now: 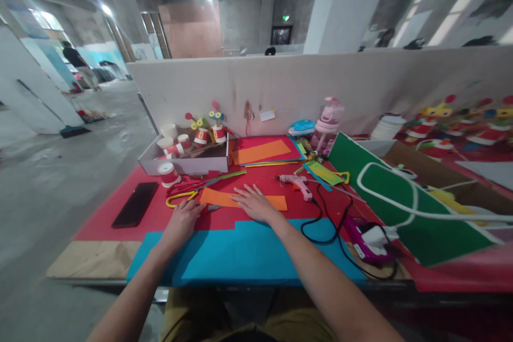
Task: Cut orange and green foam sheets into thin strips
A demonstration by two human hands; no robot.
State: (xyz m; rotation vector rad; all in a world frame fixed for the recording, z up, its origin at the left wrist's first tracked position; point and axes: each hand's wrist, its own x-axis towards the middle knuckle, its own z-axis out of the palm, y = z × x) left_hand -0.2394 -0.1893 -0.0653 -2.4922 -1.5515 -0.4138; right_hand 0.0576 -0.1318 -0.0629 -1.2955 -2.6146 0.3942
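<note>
Orange strip [222, 197] lies lengthwise L to R on red table cover [100, 219]. R hand [254, 203] palm down across strip's middle, fingers spread & straight, pressed flat, not closed round anything. L hand [187, 218] at strip's L end, fingers bent; can't tell if thumb & fingers pinch the edge or just touch it. Grey item [214, 207] pokes out at strip's near edge, btwn the hands, too small to ID

Just L of strip: yellow-handled scissors [173, 201], nr L hand. Further L: black phone [135, 204], flat. Near side of strip: big blue sheet [240, 256], under both forearms

R of strip: pink glue gun [296, 183] w/ black cord [336, 240]; further R, purple power strip [363, 248] & tilted green board [401, 219] w/ white cable across it

Beyond strip: orange sheet [262, 153]; beyond & L, white box [188, 165] w/ cups & 2 red-white cup figures [218, 133]; beyond & R, blue packet [301, 128] & pink bottle [329, 120]. Farthest beyond strip: pale partition [192, 85]; way off beyond & L, a person [76, 60] in dark top, standing, blurred
</note>
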